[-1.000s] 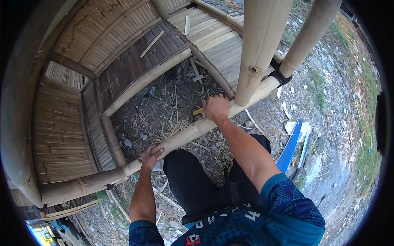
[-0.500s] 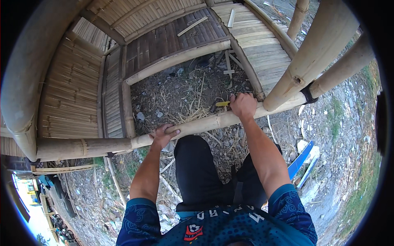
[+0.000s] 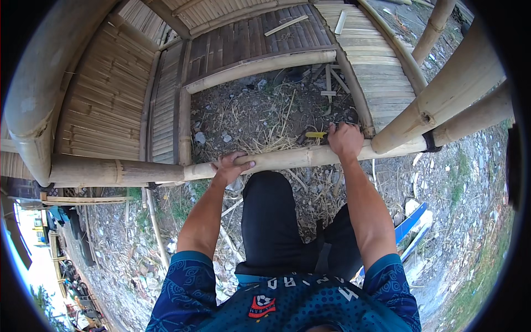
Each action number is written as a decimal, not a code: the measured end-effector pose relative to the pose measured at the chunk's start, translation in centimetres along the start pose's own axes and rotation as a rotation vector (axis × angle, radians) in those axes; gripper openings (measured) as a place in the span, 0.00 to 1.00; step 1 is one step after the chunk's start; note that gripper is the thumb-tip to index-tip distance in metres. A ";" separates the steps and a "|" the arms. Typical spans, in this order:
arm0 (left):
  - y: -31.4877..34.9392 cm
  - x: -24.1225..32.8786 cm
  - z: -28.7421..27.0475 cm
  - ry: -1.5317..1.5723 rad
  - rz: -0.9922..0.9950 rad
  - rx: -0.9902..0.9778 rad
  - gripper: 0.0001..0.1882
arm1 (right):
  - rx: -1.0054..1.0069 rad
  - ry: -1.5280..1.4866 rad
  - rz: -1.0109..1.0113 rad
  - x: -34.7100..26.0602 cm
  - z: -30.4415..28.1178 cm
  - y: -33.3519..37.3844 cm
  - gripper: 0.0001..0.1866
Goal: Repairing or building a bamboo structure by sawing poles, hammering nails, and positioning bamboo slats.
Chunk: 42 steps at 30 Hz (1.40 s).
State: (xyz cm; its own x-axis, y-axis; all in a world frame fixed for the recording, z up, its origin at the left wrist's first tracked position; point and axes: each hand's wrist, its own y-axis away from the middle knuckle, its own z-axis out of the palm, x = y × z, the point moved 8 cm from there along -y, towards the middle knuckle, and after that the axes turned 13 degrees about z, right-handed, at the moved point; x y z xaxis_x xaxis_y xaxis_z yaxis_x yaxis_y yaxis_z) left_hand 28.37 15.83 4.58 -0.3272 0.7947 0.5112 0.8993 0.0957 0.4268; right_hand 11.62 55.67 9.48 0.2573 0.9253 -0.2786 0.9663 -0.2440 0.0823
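Observation:
A pale horizontal bamboo pole [image 3: 290,158] crosses in front of my knees. My left hand [image 3: 228,167] grips it left of centre, with the thumb along the top and the fingers partly hidden over the far side. Farther right, my right hand [image 3: 347,140] is closed over the same pole, its knuckles up and its fingertips out of sight. Just left of those fingers shows a short yellow piece [image 3: 316,134], perhaps a tool handle; whether the hand holds it, I cannot tell.
A slatted bamboo bench [image 3: 243,41] wraps round a gap of littered ground beyond the pole. Thick bamboo posts [image 3: 442,105] rise at both sides. Loose strips, including a pale slat [image 3: 286,25], lie on the bench. A blue blade-like object [image 3: 410,220] rests on rubble at right.
The view has shifted, so the bench, pole and both hands appear farther right. Both hands keep their places on the pole. Slightly more of the yellow piece shows beside my right hand.

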 end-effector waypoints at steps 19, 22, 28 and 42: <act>1.3 2.4 -1.7 -0.084 -0.018 0.058 0.40 | 0.037 0.006 0.008 -0.4 -0.5 0.4 0.24; 1.3 2.3 -1.7 -0.083 -0.016 0.062 0.39 | 0.034 0.013 0.012 -0.4 -0.6 0.4 0.24; 1.0 1.8 -1.5 -0.048 -0.003 0.057 0.39 | 0.030 0.007 0.018 -0.5 -0.8 0.5 0.24; 1.3 2.3 -1.5 -0.024 -0.015 0.037 0.39 | 0.059 -0.004 -0.012 -0.4 -0.5 0.3 0.24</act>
State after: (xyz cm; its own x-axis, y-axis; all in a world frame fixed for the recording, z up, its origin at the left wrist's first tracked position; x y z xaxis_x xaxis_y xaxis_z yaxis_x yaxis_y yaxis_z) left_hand 28.35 16.91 7.44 -0.3336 0.8074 0.4866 0.9048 0.1293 0.4056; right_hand 11.84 55.40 10.04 0.2453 0.9273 -0.2828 0.9682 -0.2493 0.0223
